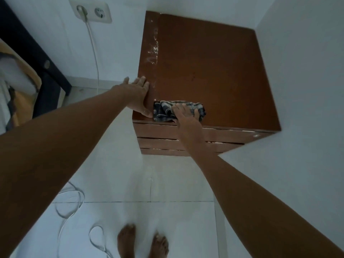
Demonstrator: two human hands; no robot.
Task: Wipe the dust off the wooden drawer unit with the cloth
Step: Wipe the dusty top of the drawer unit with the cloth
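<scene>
The right hand (183,113) presses flat, fingers spread, on the crumpled dark checked cloth (163,110) atop the brown wooden drawer unit (214,71); the left hand (139,94), fingers straight, rests against its left side.

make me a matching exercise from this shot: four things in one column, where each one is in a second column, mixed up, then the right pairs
Things
1. cloth
2. left hand
3. white cable
4. right hand

Places
A. hanging down the wall from the socket
B. flat against the left side of the drawer unit
C. pressing on the cloth
D. on the unit's top at the front left corner

Pairs: 1-D, 2-B, 3-A, 4-C
</scene>
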